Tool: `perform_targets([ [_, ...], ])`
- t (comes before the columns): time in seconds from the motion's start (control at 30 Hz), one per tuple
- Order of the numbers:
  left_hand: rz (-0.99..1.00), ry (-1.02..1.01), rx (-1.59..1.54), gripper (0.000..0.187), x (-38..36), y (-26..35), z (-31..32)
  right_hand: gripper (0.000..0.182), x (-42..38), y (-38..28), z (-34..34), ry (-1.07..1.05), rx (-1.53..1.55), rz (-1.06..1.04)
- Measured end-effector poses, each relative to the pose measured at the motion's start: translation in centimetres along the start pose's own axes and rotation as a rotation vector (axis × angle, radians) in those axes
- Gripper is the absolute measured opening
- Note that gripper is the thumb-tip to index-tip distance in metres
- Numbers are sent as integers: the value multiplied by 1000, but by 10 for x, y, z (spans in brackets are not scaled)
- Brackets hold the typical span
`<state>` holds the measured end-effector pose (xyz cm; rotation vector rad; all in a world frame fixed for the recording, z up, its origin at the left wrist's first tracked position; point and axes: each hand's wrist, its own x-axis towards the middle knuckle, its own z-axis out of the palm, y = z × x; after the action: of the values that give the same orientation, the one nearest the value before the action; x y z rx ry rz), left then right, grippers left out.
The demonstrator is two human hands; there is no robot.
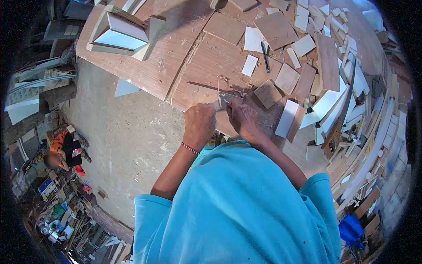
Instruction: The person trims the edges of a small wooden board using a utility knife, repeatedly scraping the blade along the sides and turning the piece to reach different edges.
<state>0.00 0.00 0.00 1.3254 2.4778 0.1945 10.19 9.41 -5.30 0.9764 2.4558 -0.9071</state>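
Note:
My left hand [200, 122] is closed at the near edge of the wooden tabletop [189, 72], fingers curled under. What it holds is hidden. Just right of it, my right hand [244, 118] is closed around a small, slim item with a red part, too small to name. Between the hands lies a pale piece of wood [214, 100], with a thin curled shaving [219, 86] above it. A narrow dark strip [204, 85] runs across the board just beyond. To the right are a square wooden block [267, 93] and a white-faced piece [287, 118].
A black marker-like stick [265, 57] lies among several wood offcuts [276, 30]. A white-and-wood frame [123, 34] stands at the far left of the table. White strips [334, 105] pile up at right. A person [66, 148] sits on the floor at left, near clutter.

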Motion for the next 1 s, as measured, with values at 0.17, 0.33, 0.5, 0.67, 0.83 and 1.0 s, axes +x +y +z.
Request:
perform_targets([
  [0.17,82,68,-23,6,-2,3,-4,20,-15,10,5,222,12,-119],
  [0.33,64,58,-50,4,-2,0,-1,21,-12,5,0,148,12,-86],
  [0.5,41,78,-73,6,-6,7,-8,20,10,27,33,263,54,-241],
  [0.67,31,36,-20,3,-10,7,-1,23,11,16,20,60,70,10],
  [0.83,60,23,-12,5,-1,-1,-6,24,-5,10,1,94,183,-51],
  [1.0,45,9,-13,5,4,-6,-10,20,-10,11,-3,98,129,-125],
])
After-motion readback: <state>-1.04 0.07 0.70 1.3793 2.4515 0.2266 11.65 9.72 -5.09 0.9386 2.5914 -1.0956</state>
